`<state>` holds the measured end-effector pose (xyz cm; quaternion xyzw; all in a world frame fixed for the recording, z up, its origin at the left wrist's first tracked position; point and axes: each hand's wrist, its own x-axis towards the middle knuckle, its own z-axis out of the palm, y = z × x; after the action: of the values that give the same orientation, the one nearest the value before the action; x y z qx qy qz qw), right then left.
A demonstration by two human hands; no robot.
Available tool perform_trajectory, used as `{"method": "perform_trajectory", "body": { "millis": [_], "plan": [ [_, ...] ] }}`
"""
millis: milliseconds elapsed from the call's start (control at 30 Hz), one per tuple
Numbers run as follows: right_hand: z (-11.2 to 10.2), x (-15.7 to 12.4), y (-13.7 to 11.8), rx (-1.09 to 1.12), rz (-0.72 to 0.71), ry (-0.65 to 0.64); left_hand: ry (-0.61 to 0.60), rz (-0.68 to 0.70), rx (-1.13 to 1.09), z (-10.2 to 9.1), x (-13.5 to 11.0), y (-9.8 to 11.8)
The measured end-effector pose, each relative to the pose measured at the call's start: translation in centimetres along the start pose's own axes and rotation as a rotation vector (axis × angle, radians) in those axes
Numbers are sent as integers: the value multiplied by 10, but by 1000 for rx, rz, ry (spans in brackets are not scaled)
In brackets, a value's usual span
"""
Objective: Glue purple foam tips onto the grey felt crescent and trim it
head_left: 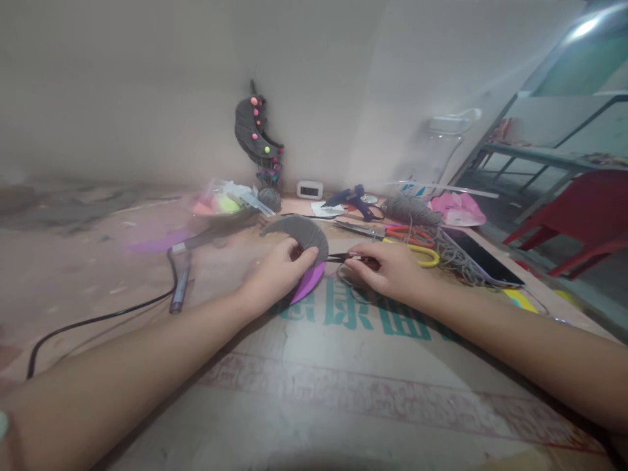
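My left hand (275, 275) is closed on a crescent-shaped piece (300, 237), its upper part wound in grey yarn, its lower purple tip bare. It lies on the cardboard sheet (343, 366). My right hand (387, 268) pinches a small dark snipper (338, 258) whose point touches the crescent's right edge. Loose grey yarn (454, 258) trails to the right of that hand.
Behind lie orange and yellow scissors (409, 237), a blue glue gun (350, 199), a yarn ball (409, 209), a phone (483, 258), pink cloth (456, 208), a white clock (310, 190) and a pom-pom tray (220, 199). A finished grey crescent (255, 131) hangs on the wall. A black cable (98, 317) runs left. Red chair (579, 222) stands right.
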<state>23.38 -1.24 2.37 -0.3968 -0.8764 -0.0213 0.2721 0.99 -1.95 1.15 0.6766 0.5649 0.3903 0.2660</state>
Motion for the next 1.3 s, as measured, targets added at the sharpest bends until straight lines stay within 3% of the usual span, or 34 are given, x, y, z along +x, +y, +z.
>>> {"method": "perform_trajectory", "body": {
  "millis": [500, 1300],
  "plan": [
    [1, -1, 0, 42, 28, 8, -38, 41, -28, 0, 0, -1],
    [0, 0, 0, 52, 70, 16, -12, -25, -101, 2, 5, -6]
  ]
}}
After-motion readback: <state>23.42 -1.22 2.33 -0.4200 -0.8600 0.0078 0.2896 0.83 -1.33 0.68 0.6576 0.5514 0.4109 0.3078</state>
